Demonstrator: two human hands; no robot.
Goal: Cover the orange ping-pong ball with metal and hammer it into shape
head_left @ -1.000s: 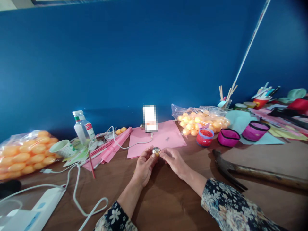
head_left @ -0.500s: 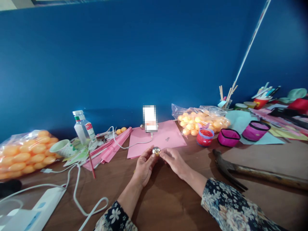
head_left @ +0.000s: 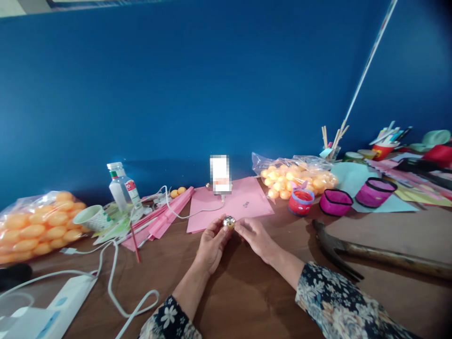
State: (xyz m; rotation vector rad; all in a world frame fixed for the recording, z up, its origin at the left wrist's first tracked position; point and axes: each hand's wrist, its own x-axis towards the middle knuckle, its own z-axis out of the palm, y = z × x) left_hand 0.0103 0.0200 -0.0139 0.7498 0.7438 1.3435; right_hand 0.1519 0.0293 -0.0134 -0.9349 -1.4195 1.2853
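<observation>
– While I'm comparing this with the frame from half a second ago, what are you finding changed?

– Hardly anything. The left hand [head_left: 211, 242] and the right hand [head_left: 257, 239] are keeping the same pose, and everything on the table [head_left: 254, 301] is staying put; only the whole view is shifting by a hair.

– And where is the small metal ball [head_left: 229, 221] sitting?

– It's hovering or resting at the near edge of the pink paper [head_left: 203, 207], in the middle of the scene; I'm not managing to tell whether it's touching anything below. The left hand is pinching it from the left, thumb on the near side and fingers curling behind.

– What about the other one?

– Its thumb and forefinger are drawing close together at the ball's right edge. Whether they're gripping it or just touching it, I'm not able to tell.

– How is the ball looking?

– It's gleaming like a mirror: silvery across the top, with dark reflections, and showing a golden patch on the low near side. The fingertips are hiding its flanks.

– Anything lying close by?

– Some tiny dark pieces [head_left: 246, 204] are lying on the paper, farther off and to the right, too small to make out. A claw hammer [head_left: 353, 249] is lying well apart on the right, its handle pointing away from the hands.
</observation>
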